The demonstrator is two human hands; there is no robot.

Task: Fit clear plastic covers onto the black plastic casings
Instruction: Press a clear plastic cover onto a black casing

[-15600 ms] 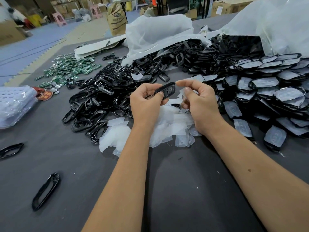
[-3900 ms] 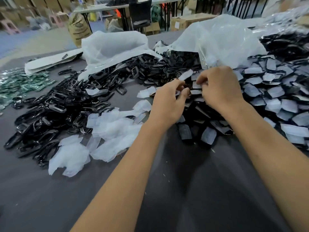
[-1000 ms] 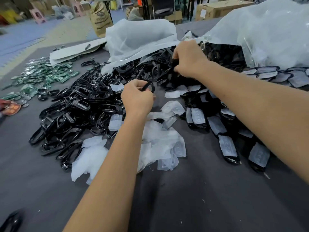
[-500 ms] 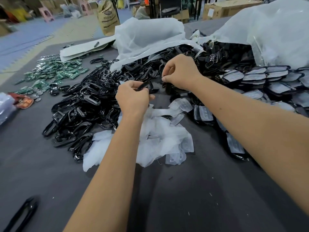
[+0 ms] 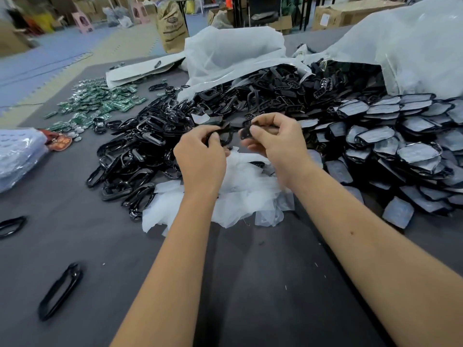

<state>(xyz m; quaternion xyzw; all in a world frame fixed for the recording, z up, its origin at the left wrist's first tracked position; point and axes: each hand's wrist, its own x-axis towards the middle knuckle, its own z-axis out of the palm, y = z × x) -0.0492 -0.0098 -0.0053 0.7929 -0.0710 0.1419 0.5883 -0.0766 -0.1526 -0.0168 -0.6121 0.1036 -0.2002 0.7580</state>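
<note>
No writing could be read; the print on the brown paper sack point(image 5: 172, 22) was too blurred. Above the grey tabletop point(image 5: 250, 284), the left hand point(image 5: 200, 159) pinched a glossy black plastic ring casing point(image 5: 225, 134), the right hand point(image 5: 278, 139) a small black plastic piece point(image 5: 246, 132), over crumpled clear plastic covers point(image 5: 240, 194). Green circuit boards point(image 5: 100, 101) lay far left.

We look down and forward from one head-worn camera, close above the desk point(image 5: 250, 284), warehouse floor beyond.
</note>
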